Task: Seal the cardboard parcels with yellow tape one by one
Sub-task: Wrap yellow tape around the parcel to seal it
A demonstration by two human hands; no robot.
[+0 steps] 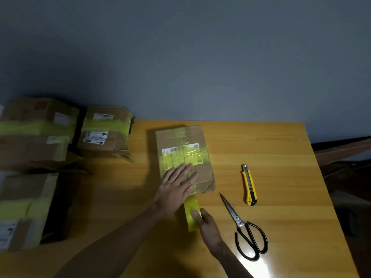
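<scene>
Pulling the yellow tape point(191, 205) taut and straight along the middle seam of the parcel point(178, 135) is what I judge this step needs; the parcel lies flat mid-table point(271, 147), a yellow band already across it; my left hand point(176, 187) presses on its near half, fingers spread flat, and should smooth toward me; my right hand point(206, 223) pinches the tape just off the near edge, thumb on top; scissors point(241, 223) and a knife point(249, 185) lie to the right; taped parcels point(104, 129) sit at the left.
</scene>
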